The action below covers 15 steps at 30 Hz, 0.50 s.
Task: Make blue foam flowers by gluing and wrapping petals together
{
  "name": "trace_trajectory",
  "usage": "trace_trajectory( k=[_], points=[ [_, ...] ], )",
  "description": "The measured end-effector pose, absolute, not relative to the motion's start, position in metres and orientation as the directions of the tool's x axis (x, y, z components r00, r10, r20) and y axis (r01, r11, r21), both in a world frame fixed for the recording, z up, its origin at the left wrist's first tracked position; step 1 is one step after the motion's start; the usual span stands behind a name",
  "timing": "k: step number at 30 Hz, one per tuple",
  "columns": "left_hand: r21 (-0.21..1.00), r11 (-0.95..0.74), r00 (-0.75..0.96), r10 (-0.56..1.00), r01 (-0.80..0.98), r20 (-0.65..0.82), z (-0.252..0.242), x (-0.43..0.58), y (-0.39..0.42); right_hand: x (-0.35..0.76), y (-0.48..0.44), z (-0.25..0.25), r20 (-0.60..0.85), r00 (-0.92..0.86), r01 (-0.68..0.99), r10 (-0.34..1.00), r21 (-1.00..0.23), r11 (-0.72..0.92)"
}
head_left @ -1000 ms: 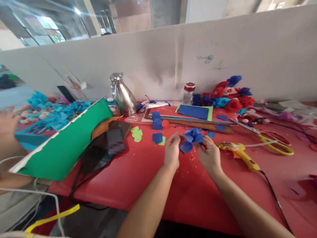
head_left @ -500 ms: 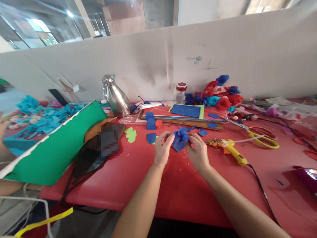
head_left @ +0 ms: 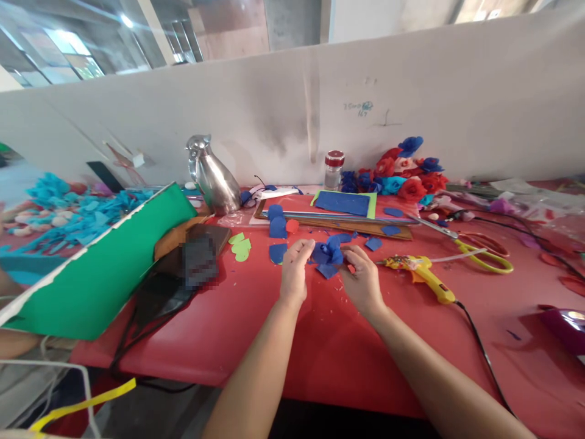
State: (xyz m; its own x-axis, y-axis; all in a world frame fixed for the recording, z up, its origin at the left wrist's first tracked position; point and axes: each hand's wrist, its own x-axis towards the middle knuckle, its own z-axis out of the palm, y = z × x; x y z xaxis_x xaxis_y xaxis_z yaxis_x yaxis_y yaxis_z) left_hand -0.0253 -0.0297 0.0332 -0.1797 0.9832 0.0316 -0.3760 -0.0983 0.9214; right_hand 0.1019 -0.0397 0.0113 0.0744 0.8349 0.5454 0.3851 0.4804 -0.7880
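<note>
A blue flower of foam or paper petals [head_left: 333, 249] is held above the red table between my two hands. My left hand [head_left: 293, 274] pinches at the flower's left edge, thumb and forefinger together. On the other side, my right hand [head_left: 364, 280] has its fingers closed on the flower's right edge; part of that grip is hidden. Just below lies a loose blue petal piece [head_left: 327, 271]. A yellow glue gun [head_left: 427, 274] rests right of my right hand, its nozzle pointing at that hand. More cut blue pieces [head_left: 277, 252] lie left of my left hand.
Scissors with yellow and red handles [head_left: 484, 253] lie behind the glue gun. Finished flowers [head_left: 411, 174] are heaped at the back right. A steel jug [head_left: 217, 180], a lidded jar [head_left: 334, 174], a black bag [head_left: 169, 286] and a green board [head_left: 109, 268] stand around.
My left hand has shifted slightly left, and the flower has turned a little between my fingers. The view has moved very slightly. The things on the table stay put.
</note>
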Motion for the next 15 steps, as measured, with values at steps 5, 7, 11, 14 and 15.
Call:
trace_trajectory(
  k=[5, 7, 11, 14, 15],
  points=[
    [0.877, -0.021, -0.176, 0.982, -0.480, -0.073, 0.0350, -0.0249, -0.0278, 0.1020, -0.0388, 0.0102, 0.503, 0.072, 0.344, 0.861, -0.823, 0.452],
    [0.855, -0.009, -0.150, 0.985, -0.519, -0.081, 0.0338, -0.0252, -0.0283, 0.1024, -0.0380, 0.0100, 0.480, 0.090, 0.335, 0.873, -0.840, 0.427],
    [0.890, 0.009, -0.039, 0.999, -0.456, -0.030, 0.0323, -0.0253, -0.0320, 0.1038, -0.0367, 0.0097, 0.441, 0.123, 0.319, 0.889, -0.866, 0.385],
    [0.931, 0.023, 0.048, 0.999, -0.364, -0.006, 0.0334, -0.0239, -0.0345, 0.1042, -0.0362, 0.0093, 0.408, 0.131, 0.293, 0.903, -0.887, 0.358],
    [0.936, 0.023, 0.057, 0.998, -0.351, -0.003, 0.0340, -0.0234, -0.0349, 0.1042, -0.0360, 0.0089, 0.395, 0.130, 0.278, 0.909, -0.895, 0.349]
  ],
)
